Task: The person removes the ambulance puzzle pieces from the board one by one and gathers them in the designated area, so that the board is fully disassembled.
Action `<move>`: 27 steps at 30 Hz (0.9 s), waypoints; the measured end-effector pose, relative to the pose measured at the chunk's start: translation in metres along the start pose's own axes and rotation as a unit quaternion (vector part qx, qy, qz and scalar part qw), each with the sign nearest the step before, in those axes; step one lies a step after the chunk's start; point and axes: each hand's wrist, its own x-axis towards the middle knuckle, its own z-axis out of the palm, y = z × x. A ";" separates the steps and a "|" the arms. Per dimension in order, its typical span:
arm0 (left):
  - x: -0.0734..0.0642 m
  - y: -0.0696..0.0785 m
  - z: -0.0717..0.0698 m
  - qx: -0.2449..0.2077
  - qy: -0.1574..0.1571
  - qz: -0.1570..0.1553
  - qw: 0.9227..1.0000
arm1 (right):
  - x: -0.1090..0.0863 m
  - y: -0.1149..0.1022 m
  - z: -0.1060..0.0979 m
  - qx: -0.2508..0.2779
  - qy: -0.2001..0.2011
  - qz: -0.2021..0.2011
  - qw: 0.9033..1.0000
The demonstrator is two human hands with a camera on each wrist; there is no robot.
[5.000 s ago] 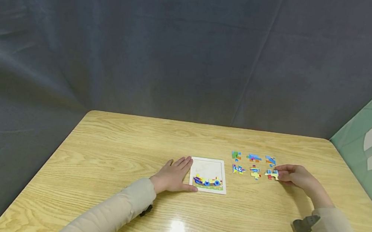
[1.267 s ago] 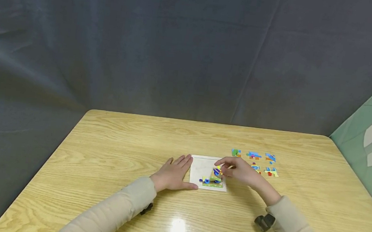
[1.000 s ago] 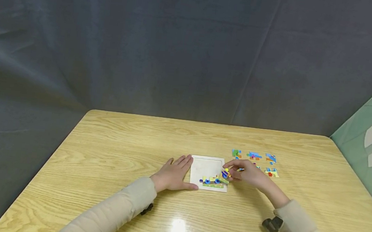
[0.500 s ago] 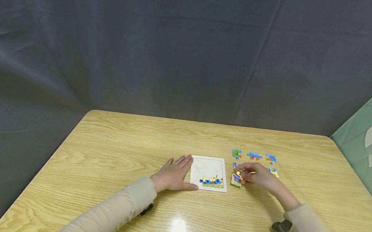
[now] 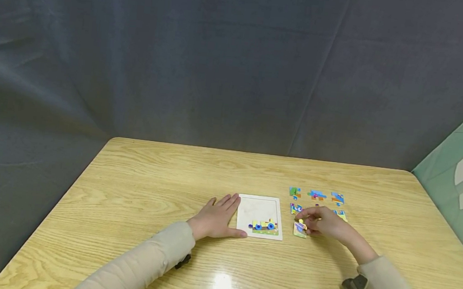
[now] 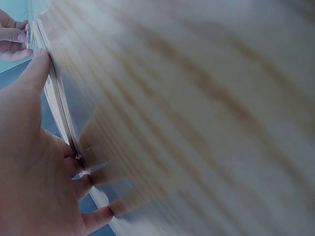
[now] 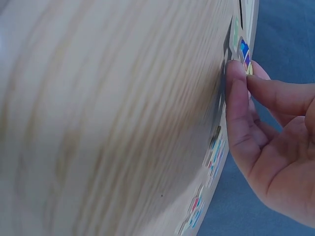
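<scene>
My left hand [image 5: 215, 218] lies spread on the table along the left side of a square white puzzle tray [image 5: 256, 208], thumb at its lower left corner. Two joined pieces [image 5: 265, 227] with blue wheels and a green strip sit in the tray's lower right; its lower left corner is bare. Right of the tray, my right hand [image 5: 324, 223] pinches a puzzle piece [image 5: 300, 229] with a green base and a yellow knob, close over the table. In the right wrist view the thumb and fingers grip that puzzle piece [image 7: 244, 54] by its edge.
Several loose puzzle pieces lie in two rows right of the tray, among them a green and blue piece [image 5: 295, 192] and a blue piece [image 5: 337, 198]. My right hand partly covers the nearer row. A dark curtain [image 5: 238, 70] hangs behind the wooden table [image 5: 149, 174].
The right hand first was at the loose pieces, then lifted the lower left piece out of the tray and carried it right, beyond the tray's edge. The left hand has stayed put.
</scene>
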 end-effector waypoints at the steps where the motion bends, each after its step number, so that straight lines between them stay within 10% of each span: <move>1: 0.000 0.000 0.000 0.000 -0.001 0.000 1.000 | 0.000 0.000 0.000 -0.001 -0.003 -0.001 1.000; 27: 0.002 -0.002 0.001 0.000 -0.001 0.001 1.000 | 0.008 -0.011 0.003 -0.082 0.050 -0.028 0.995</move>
